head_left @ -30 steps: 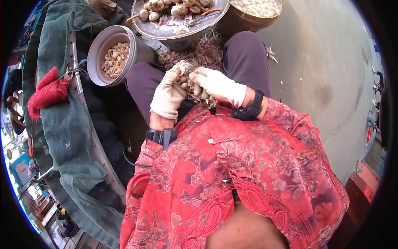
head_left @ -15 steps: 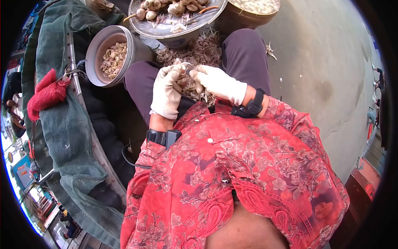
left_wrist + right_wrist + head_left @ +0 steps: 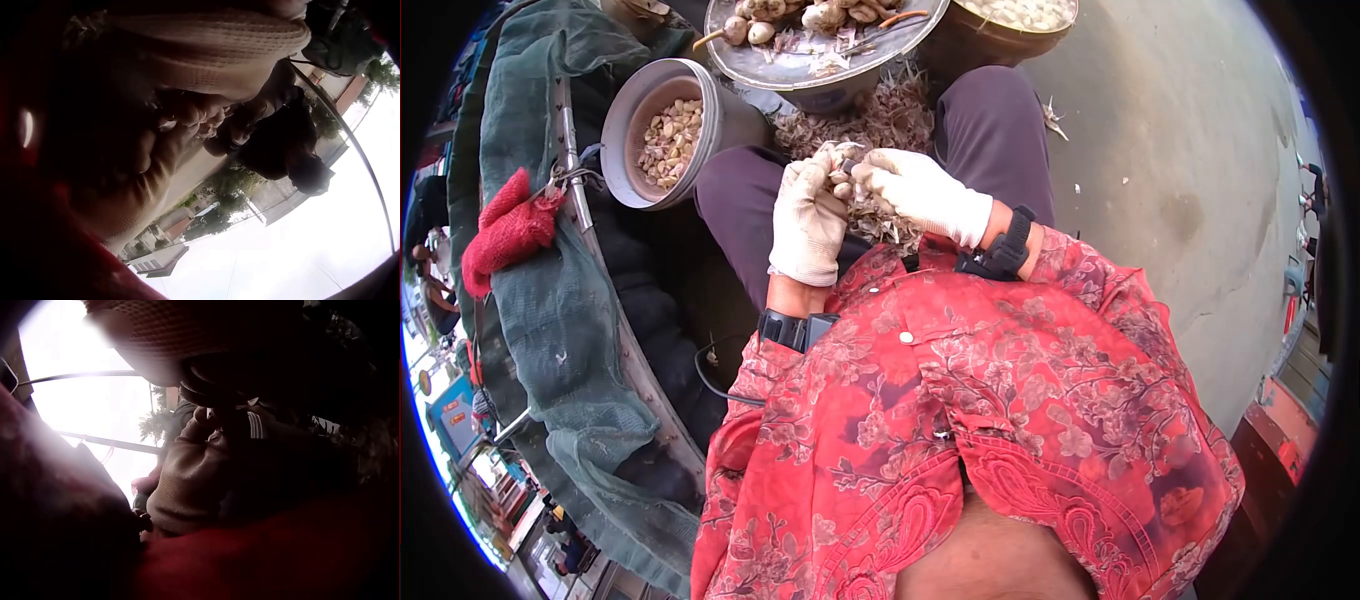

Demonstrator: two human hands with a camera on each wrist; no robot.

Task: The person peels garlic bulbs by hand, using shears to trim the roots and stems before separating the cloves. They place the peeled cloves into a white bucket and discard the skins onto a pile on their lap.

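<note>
Beyond the knees stands a wide basin (image 3: pixel 795 69) of garlic bulbs (image 3: pixel 828 16), with a tub (image 3: pixel 990 46) of pale cloves to its right and a white bucket (image 3: pixel 745 125) of cloves to its left. Loose husks (image 3: pixel 890 115) fill the space between the legs, and green netting (image 3: pixel 565 335) runs down the left side, a red mesh bundle (image 3: pixel 508 235) on it. The gloved left hand (image 3: pixel 808 225) holds a garlic head (image 3: pixel 840 180) at its fingertips — partly hidden by the gloves. The gloved right hand (image 3: pixel 925 198) is just beside it, fingers bent; what they grip, I cannot tell.
</note>
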